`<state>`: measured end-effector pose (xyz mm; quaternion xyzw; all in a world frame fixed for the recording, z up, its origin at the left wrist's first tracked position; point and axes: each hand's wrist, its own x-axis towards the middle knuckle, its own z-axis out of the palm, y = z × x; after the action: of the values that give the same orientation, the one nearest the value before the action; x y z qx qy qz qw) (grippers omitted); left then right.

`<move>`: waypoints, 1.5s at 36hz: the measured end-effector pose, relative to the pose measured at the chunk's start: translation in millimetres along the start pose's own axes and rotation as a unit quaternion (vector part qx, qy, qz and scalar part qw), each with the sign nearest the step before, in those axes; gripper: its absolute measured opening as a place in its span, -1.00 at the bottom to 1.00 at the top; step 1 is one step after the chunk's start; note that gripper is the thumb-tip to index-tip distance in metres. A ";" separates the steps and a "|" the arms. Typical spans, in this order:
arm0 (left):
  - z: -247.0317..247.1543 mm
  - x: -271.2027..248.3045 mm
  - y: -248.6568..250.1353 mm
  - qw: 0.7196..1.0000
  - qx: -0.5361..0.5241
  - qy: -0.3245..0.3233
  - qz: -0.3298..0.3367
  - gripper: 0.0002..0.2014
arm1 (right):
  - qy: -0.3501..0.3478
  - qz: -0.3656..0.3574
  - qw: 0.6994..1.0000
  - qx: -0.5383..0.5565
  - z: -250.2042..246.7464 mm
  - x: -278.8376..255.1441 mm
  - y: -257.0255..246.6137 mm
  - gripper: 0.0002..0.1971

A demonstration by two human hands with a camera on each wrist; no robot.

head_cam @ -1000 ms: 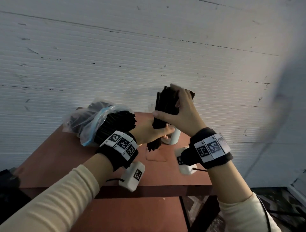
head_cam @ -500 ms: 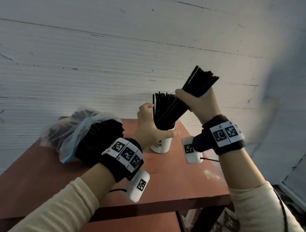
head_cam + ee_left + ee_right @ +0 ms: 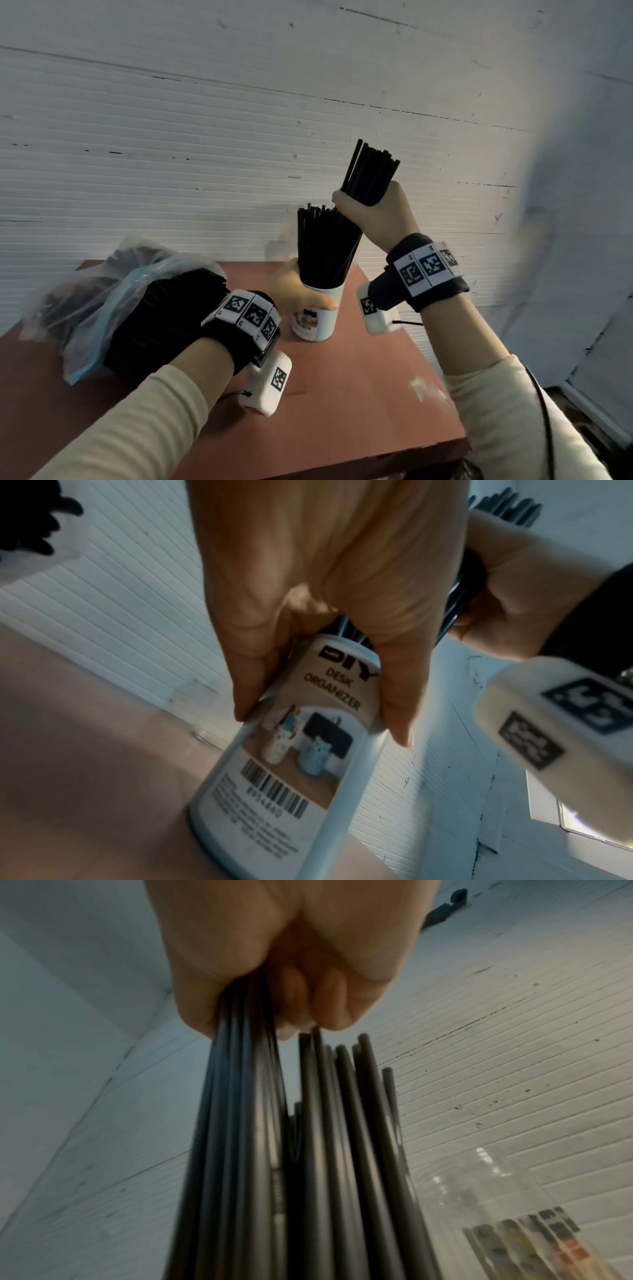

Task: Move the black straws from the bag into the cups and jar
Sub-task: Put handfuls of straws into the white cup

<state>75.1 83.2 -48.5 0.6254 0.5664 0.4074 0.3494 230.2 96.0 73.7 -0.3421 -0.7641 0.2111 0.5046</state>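
Mid-transfer, loading a cup. Left hand (image 3: 297, 295) wrapped round the white cup (image 3: 317, 317) near its rim, steadying it upright on the red-brown table (image 3: 359, 394); label toward the left wrist camera reads "DIY DESK ORGANIZER". Cup already packed with upright black straws (image 3: 320, 246). Right hand (image 3: 375, 214) clenched on a second bundle of straws (image 3: 371, 174), tilted, lower ends angled down into the cup mouth beside the ones standing there. Plastic bag (image 3: 102, 301) lying on its side at table left, still holding a large mass of straws. Clear jar (image 3: 507, 1204) just behind and beside the cup, looks empty; exact spacing unclear. Probable next: straighten the bundle, seat it, release; cup looks near full, so likely tight. Risk: a forced push splaying straws or tipping the cup. Then back to the bag, jar next.
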 end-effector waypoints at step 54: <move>-26.0 -29.5 17.1 0.998 0.027 -0.054 -0.016 -0.31 | -0.065 -0.213 0.960 -0.167 20.9 -44.5 5.2 -0.40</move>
<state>58.1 51.2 -25.5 0.6468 0.5675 0.3517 0.3687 224.1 67.3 33.9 -0.2358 -0.8751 -0.0100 0.4226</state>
